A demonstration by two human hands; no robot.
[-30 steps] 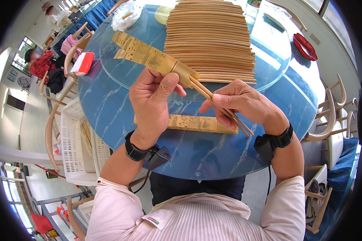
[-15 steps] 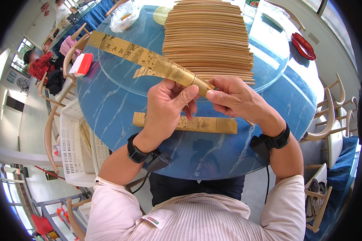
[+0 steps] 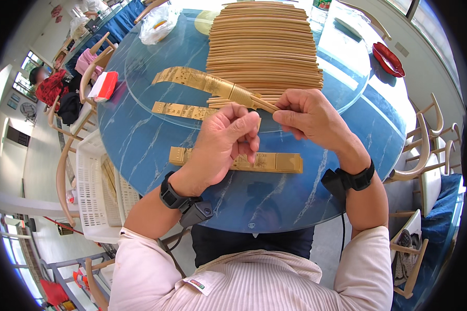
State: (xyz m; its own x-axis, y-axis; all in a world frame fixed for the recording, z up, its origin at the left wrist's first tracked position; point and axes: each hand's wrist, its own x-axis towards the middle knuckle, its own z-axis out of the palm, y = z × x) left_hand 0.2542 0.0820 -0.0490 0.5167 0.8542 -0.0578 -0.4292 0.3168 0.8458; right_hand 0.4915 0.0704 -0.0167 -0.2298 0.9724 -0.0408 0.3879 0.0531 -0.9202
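Currently, the right fingers (image 3: 289, 117) pinch chopsticks (image 3: 265, 104) apparently part-sheathed in a gold sleeve (image 3: 239, 96) leftward of them, the left fingers (image 3: 246, 125) curl before another gold strip (image 3: 181, 110), grip indeterminable, and the stacked sticks (image 3: 264, 54) beyond lie unsleeved.

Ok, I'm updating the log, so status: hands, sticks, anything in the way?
Right hand pinching sticks, gold band around them. Left hand nearby, curled, grip unclear. Gold strips partly hidden by left hand.
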